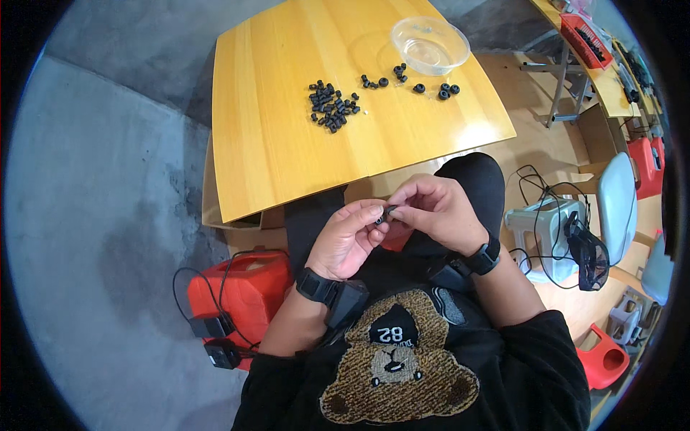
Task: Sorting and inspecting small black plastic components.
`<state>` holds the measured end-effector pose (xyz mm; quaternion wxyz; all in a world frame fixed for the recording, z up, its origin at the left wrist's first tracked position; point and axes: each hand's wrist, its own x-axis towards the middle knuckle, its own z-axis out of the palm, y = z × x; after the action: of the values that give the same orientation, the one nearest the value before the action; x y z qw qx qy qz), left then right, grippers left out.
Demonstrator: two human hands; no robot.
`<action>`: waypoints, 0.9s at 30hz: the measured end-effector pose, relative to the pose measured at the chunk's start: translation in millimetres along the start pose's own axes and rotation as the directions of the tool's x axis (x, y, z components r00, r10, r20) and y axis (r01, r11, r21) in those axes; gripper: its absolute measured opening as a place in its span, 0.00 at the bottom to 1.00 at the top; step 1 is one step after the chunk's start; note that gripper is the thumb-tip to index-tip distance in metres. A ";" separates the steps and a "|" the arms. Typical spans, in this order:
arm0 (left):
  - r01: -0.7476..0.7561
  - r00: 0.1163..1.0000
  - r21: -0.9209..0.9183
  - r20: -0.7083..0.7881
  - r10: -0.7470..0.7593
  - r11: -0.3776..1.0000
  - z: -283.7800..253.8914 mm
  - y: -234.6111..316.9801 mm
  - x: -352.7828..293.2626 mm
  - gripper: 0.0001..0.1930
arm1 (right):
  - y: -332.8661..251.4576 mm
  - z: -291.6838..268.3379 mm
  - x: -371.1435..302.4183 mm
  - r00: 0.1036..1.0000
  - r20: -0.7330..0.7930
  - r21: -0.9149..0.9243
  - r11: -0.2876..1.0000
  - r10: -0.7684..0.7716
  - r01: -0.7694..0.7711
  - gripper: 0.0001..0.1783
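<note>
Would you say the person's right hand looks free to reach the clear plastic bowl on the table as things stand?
Probably not at once: the right hand and left hand together pinch a small black part over the lap. The tabletop before the clear bowl holds only small black rings.

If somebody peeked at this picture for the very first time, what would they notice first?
Probably the bright yellow wooden table at the top, with a heap of small black rings scattered on it beside a clear plastic bowl. Next, the left hand and right hand meeting over the lap, pinching one small black piece between the fingertips. A red box sits on the floor at the left.
</note>
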<state>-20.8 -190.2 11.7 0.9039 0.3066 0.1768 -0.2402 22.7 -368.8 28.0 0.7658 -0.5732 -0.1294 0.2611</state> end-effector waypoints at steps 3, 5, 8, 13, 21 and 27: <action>-0.009 1.000 -0.019 0.003 0.009 1.000 -3.9 -0.2 1.5 0.08 | -4.0 0.0 0.6 1.000 -0.007 0.001 1.000 -0.023 0.023 0.05; -0.018 1.000 -0.029 0.005 0.018 0.999 -5.1 -1.1 1.8 0.08 | -2.5 -2.6 0.1 0.999 -0.026 -0.016 1.000 -0.024 0.023 0.05; -0.005 0.999 0.006 0.033 0.005 1.000 -2.4 0.0 1.0 0.07 | 6.4 -7.9 0.3 0.993 -0.065 -0.146 0.985 -0.099 0.089 0.08; 0.018 1.000 0.036 -0.005 -0.018 0.999 -0.4 -1.9 2.4 0.08 | 6.0 -6.2 1.7 0.977 -0.038 -0.337 0.923 -0.212 0.188 0.16; 0.024 1.000 0.067 0.006 -0.025 0.997 -5.0 -5.9 3.4 0.08 | -8.2 2.9 -3.8 0.967 -0.027 -0.541 0.818 -0.252 0.198 0.20; 0.013 1.000 0.050 0.007 -0.014 0.999 -5.8 -5.1 1.9 0.08 | -10.5 4.9 -2.2 0.942 0.047 -0.610 0.737 -0.333 0.291 0.17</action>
<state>-23.0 -190.7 4.1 0.8950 0.3269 0.1694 -0.2519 21.1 -368.2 39.6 0.5767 -0.7671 -0.2755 0.0545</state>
